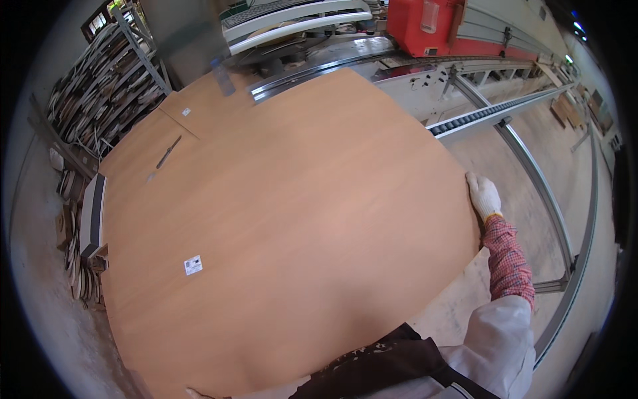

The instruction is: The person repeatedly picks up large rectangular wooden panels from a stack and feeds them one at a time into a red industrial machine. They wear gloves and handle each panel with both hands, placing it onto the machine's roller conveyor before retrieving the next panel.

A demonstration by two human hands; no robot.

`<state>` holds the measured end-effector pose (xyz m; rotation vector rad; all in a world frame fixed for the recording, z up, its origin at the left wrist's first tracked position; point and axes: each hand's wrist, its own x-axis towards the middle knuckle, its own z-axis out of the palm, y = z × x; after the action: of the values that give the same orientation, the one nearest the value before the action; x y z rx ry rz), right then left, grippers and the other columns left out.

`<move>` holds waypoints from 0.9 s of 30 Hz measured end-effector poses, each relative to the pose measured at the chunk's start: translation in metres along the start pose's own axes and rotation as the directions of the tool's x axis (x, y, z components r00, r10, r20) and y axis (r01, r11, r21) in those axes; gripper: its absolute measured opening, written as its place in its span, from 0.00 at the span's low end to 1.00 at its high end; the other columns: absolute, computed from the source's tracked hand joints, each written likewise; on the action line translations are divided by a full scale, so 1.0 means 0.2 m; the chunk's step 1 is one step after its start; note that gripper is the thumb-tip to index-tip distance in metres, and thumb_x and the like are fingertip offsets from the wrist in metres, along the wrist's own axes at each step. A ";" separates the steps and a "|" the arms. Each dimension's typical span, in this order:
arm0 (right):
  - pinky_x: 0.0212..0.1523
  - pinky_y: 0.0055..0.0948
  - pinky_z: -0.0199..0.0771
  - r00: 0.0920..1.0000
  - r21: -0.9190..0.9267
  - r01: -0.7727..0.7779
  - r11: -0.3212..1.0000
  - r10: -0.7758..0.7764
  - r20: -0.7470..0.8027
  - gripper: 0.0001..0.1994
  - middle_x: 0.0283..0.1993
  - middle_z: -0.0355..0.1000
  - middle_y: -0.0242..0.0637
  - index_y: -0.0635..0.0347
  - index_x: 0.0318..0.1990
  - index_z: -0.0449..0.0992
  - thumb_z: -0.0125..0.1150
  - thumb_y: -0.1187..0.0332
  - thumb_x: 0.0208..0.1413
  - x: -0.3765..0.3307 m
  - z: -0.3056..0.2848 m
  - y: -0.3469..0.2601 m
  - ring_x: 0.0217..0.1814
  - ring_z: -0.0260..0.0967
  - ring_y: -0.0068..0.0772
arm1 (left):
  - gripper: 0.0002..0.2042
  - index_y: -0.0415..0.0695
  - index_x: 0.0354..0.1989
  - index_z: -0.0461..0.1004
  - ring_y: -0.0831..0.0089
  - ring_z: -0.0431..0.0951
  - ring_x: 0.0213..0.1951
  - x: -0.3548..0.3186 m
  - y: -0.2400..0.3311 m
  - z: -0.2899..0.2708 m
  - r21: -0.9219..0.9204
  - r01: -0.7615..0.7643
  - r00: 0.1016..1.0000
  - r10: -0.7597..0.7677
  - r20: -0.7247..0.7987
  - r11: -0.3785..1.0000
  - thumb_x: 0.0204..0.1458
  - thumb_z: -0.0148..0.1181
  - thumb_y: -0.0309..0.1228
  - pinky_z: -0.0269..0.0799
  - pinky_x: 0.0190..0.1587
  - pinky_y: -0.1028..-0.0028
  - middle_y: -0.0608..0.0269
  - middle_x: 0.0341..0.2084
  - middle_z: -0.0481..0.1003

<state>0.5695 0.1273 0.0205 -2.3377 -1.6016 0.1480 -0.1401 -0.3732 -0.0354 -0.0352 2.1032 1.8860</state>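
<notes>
A large flat wood-coloured panel [319, 199] spreads out in front of me. My right hand [485, 195], in a white glove, grips its right edge, thumb on top and the other fingers hidden beneath. Of my left hand [192, 394] only a small gloved part shows, at the lower edge of the picture against the panel's near side; its fingers are mostly out of view. A white printed label [193, 265] is on the panel's left part. Farther off, a slim dark tool [169, 152], possibly a cutter knife, lies on the wood surface.
A clear plastic bottle [223, 78] stands at the far edge. Behind are a metal rail [319, 70] and a red machine housing [419, 30]. To the right runs a metal frame with a roller strip [485, 118]. A rack of offcuts [100, 86] stands far left.
</notes>
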 end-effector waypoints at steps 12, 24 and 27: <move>0.56 0.49 0.72 0.991 -0.131 -0.126 0.983 0.130 0.018 0.24 0.52 0.75 0.54 0.57 0.58 0.74 0.46 0.48 0.68 0.15 -0.07 0.19 0.56 0.73 0.56 | 0.31 0.48 0.66 0.69 0.60 0.72 0.63 -0.02 0.09 0.68 -0.411 0.282 0.957 -0.287 0.050 0.867 0.64 0.54 0.58 0.75 0.60 0.53 0.63 0.65 0.71; 0.56 0.51 0.71 0.805 0.188 0.452 0.872 -0.307 -0.508 0.10 0.44 0.76 0.46 0.61 0.44 0.77 0.61 0.71 0.54 -0.49 0.05 -0.14 0.49 0.72 0.52 | 0.30 0.46 0.68 0.67 0.58 0.74 0.61 -0.25 0.13 1.00 -0.294 0.267 0.961 -0.276 0.011 0.918 0.67 0.50 0.55 0.79 0.57 0.60 0.60 0.64 0.71; 0.60 0.53 0.70 0.774 0.263 0.547 0.795 -0.361 -0.519 0.09 0.41 0.78 0.44 0.60 0.42 0.78 0.59 0.69 0.55 -0.64 0.06 -0.30 0.49 0.75 0.51 | 0.30 0.39 0.75 0.54 0.55 0.69 0.65 -0.07 -0.12 0.77 0.406 -0.318 0.934 0.208 0.292 0.857 0.71 0.47 0.45 0.68 0.66 0.55 0.49 0.68 0.65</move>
<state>0.4642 0.0307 0.0163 -1.4666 -1.6584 -0.1525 -0.0876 -0.2285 -0.0681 0.5864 2.4038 1.3924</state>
